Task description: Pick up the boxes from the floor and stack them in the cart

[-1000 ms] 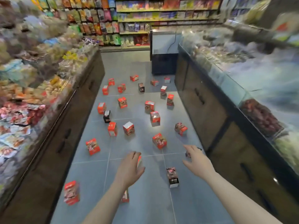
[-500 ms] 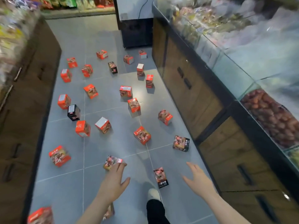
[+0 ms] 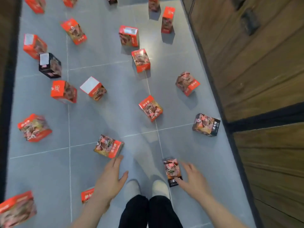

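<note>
Head view: boxes scattered on floor.
Left hand: spread, empty, red box at 12 o'clock.
Right hand: spread, empty, beside black box.
Advice: span opposite faces, lift level.

Print on boxes blurred; no text legible.

Small red and black cardboard boxes lie scattered over a grey tiled floor between dark wooden cabinets. The left hand reaches with spread fingers just beside a red box. The right hand is spread against a black box. Two white shoes stand between the hands.
</note>
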Available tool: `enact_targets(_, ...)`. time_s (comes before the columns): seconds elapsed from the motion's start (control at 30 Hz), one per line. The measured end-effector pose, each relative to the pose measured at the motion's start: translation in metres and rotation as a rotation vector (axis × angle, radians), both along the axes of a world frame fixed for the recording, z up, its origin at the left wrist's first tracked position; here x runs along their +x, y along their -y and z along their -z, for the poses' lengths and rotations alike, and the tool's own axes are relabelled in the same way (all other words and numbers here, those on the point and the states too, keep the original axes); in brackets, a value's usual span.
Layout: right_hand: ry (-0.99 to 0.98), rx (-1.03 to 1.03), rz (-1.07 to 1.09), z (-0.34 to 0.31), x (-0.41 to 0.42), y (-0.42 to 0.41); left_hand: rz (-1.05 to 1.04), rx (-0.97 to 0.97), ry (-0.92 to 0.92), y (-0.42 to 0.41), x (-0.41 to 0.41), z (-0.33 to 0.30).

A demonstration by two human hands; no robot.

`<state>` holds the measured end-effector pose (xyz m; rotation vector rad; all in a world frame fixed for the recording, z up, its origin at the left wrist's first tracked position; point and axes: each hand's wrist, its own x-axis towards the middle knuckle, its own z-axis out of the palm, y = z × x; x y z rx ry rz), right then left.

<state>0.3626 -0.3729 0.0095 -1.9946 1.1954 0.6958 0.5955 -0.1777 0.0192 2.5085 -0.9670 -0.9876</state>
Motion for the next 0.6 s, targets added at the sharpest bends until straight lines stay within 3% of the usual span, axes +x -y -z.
enact_targets(0.33, -0.253, -0.083, 0.068, 0.240, 0.029, -0.019, 0.017, 0.089, -0.009, -0.027, 0.003, 0.241)
enact_targets(0.5, -0.248, -0.166, 0.121, 0.268, 0.036, -0.026, -0.099, 0.145, -0.035, -0.072, 0.004, 0.273)
enact_targets(0.6, -0.199, -0.148, -0.022, 0.250, 0.044, -0.026, -0.253, 0.148, -0.029, -0.105, 0.005, 0.252)
